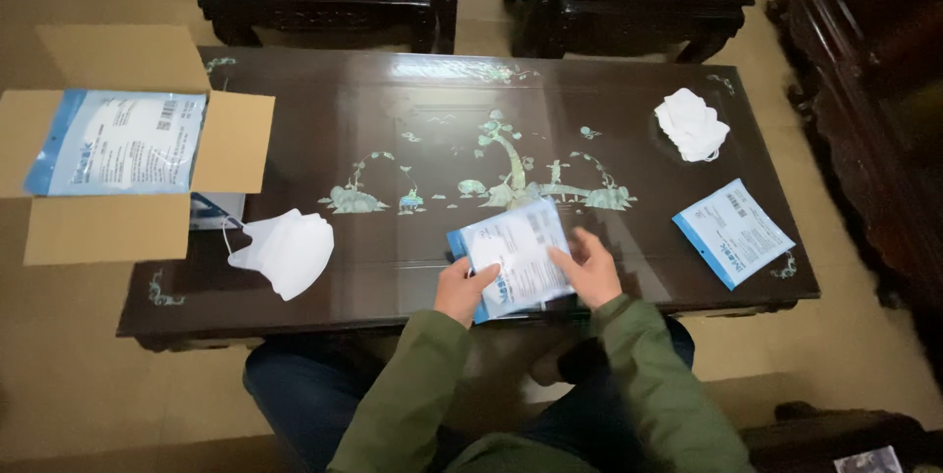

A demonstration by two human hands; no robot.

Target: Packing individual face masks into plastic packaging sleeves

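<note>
Mask packet [116,142] atop open carton [108,227]

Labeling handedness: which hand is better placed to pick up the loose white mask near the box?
Left, probably. The left hand holds the packet on the side nearer the white mask; the right hand would have to cross over the packet.

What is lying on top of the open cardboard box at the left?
A flat blue-and-white packet lies across the open cardboard box, resting on its flaps. It covers most of the opening, so what is inside the box cannot be seen.
</note>
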